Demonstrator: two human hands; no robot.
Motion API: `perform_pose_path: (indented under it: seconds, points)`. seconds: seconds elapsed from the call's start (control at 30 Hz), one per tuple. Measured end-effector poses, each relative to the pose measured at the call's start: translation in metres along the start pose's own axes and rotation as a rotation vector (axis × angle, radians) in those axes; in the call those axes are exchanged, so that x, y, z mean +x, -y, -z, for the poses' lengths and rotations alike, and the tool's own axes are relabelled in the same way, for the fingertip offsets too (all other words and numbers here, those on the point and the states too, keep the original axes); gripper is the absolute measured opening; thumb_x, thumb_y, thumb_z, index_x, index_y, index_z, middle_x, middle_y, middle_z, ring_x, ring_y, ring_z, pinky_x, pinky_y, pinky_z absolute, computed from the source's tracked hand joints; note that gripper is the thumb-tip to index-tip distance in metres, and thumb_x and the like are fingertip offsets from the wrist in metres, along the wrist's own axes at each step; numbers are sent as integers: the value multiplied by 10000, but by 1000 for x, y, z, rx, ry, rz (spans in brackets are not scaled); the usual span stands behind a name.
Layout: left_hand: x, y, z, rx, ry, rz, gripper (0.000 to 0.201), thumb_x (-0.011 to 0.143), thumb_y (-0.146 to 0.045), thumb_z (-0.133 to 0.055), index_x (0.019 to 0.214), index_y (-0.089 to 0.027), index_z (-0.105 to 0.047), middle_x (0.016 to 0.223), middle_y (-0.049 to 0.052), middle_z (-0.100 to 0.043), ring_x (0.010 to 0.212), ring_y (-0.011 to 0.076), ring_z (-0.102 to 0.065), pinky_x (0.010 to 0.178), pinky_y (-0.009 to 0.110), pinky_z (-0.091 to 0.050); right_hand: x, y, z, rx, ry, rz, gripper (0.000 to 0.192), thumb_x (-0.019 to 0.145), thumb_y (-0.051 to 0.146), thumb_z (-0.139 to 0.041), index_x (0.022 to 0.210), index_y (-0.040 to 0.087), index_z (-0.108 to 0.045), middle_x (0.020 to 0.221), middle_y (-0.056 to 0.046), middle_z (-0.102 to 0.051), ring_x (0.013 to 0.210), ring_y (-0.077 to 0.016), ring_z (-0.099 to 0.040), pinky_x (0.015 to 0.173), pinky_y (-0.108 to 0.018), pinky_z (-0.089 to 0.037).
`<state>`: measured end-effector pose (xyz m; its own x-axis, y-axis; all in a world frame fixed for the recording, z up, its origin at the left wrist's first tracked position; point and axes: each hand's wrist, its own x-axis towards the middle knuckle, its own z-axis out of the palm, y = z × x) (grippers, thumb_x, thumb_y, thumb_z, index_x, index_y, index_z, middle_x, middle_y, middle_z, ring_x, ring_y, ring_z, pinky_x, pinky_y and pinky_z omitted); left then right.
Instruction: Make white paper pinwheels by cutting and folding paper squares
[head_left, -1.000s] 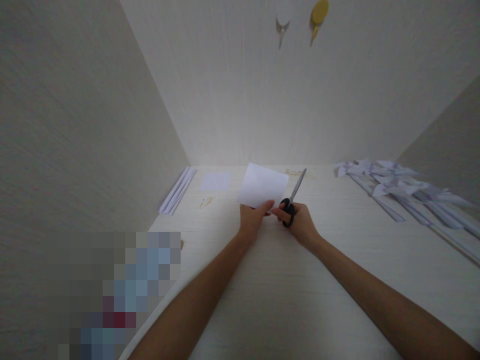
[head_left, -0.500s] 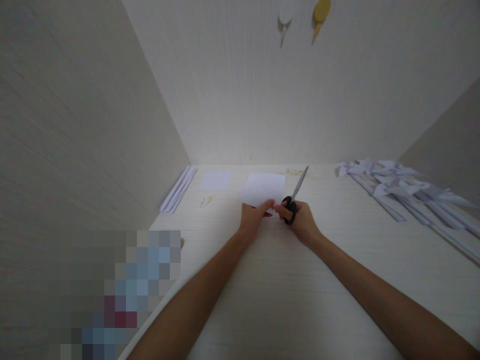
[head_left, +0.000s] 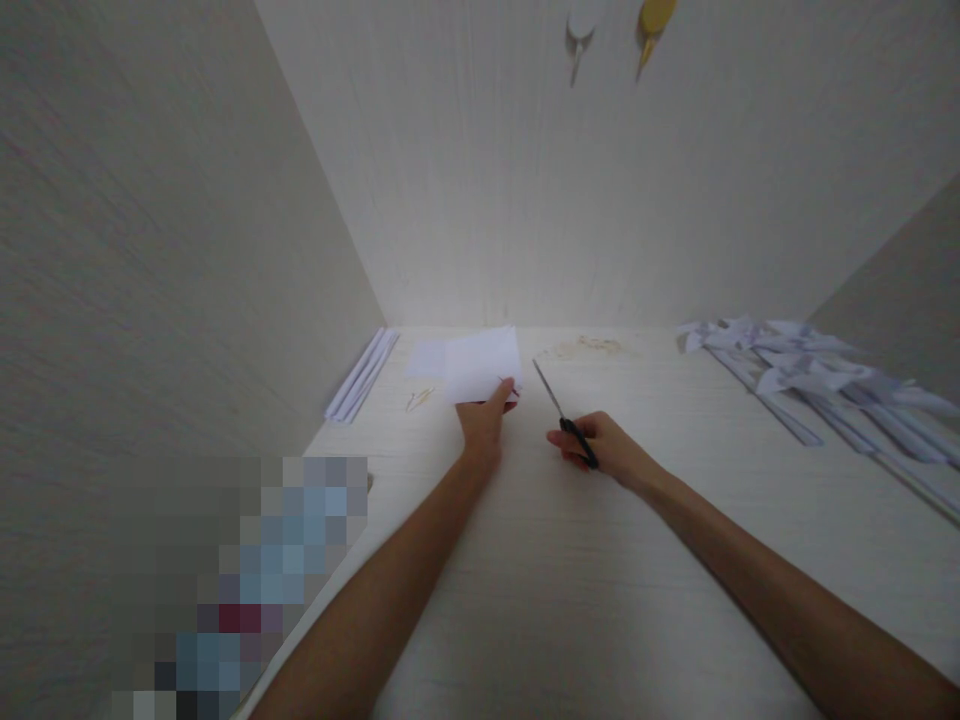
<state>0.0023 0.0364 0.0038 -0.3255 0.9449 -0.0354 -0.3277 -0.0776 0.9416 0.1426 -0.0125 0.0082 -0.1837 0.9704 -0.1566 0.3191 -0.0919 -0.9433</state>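
Observation:
My left hand [head_left: 484, 420] grips a white sheet of paper [head_left: 482, 362] by its near right corner, thumb on top and fingers beneath. The sheet is raised and tilted, and partly covers another paper sheet [head_left: 425, 358] lying behind it on the table. Around the black handles of a pair of scissors [head_left: 577, 441] my right hand [head_left: 594, 446] is closed. The scissors' blades look shut and point away, up and to the left, apart from the paper.
Several white paper strips [head_left: 364, 375] lie along the left edge. Small thin pieces [head_left: 420, 399] are near the sheet, with tiny scraps [head_left: 600, 345] at the back. Paper pinwheels on sticks [head_left: 795, 375] lie at the right. Two hooks [head_left: 656, 20] hang on the wall.
My left hand has moved left with the paper and lifted it. My right hand has drawn apart from it, and the scissors have swung from pointing right to pointing left.

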Motion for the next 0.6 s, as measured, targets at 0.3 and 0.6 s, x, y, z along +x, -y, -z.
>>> perform_pose_path:
  seconds: [0.3, 0.6]
  points:
    - [-22, -5, -8, 243, 204, -220, 115, 547, -224, -663, 601, -160, -585, 648, 25, -633, 707, 167, -602, 705, 299, -481, 9, -8, -2, 363, -269, 40, 282, 547, 396, -673, 584, 127, -598, 518, 6, -520, 449, -67, -369, 426, -231, -216]
    - [-28, -6, -9, 287, 269, -222, 153, 574, -189, -639, 725, -165, -622, 709, 25, -651, 750, 167, -603, 769, 309, -455, 9, -4, -3, 385, -241, 31, 237, 547, 348, -670, 560, 126, -589, 480, 16, -517, 420, -56, -343, 406, -226, -197]
